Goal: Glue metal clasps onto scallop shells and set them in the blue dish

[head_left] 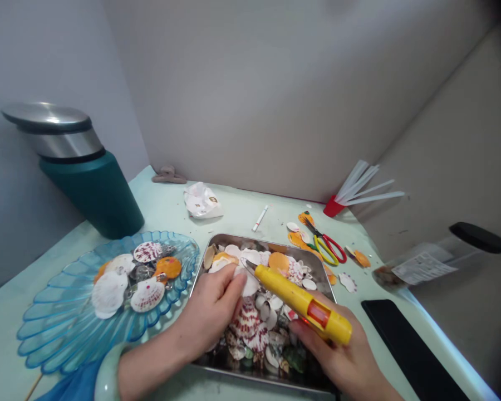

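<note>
The right hand (350,362) grips a yellow glue gun (303,303) over the tray (317,262), its long axis slanting up-left, nozzle at a white shell (248,285) pinched by the left hand (211,317). Loose shells crowd beneath; a blue dish (67,334) sits left and scissors (328,245) behind on the worktop (234,214).

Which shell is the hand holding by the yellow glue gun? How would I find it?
Start at the metal tray full of shells in the middle of the pale green table. Over its near left part, the left hand pinches a white shell right at the tip of the yellow glue gun in the right hand. It is plain white, unlike the red-striped shell just below it.
</note>
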Motion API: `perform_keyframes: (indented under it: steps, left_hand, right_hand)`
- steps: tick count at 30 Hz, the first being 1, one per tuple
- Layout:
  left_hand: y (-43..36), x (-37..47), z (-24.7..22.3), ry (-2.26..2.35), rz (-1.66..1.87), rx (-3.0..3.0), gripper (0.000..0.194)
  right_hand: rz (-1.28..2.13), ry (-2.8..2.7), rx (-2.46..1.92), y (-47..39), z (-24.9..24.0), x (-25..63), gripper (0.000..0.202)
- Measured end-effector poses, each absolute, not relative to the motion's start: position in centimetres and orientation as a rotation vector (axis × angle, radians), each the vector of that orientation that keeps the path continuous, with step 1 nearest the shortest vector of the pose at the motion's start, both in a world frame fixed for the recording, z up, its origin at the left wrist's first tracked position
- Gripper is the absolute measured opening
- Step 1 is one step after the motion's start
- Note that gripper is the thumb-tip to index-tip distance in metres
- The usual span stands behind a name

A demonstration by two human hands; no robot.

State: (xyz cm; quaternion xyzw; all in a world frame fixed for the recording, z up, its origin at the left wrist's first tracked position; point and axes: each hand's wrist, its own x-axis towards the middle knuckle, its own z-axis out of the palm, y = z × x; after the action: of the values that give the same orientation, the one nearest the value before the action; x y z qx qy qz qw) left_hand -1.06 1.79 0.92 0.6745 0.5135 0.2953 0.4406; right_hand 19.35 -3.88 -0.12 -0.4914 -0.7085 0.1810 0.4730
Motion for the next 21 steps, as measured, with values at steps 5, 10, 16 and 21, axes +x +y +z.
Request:
perform_keyframes:
  steps: [5,10,16,21]
  left_hand:
    - [2.1,-1.4,0.2,1.277,0.751,1.558,0.044]
    - [2.1,-1.4,0.3,1.246,0.805,1.492,0.043]
    - [1.9,-1.4,0.8,1.248,0.833,1.578,0.042]
    - [1.6,-1.4,1.0,1.222,0.876,1.643,0.042]
  right_hand:
    - [0.441,-1.692,-1.321,-3.7,-0.2,19.9,0.004]
    - [0.318,-1.811,-1.622,-3.3,0.5,22.0,0.023]
    - [0.081,-2.165,-1.799,-3.8,0.9,22.4,0.03]
    - [-0.095,-2.427,-1.859,-3.9,1.7,21.1,0.031]
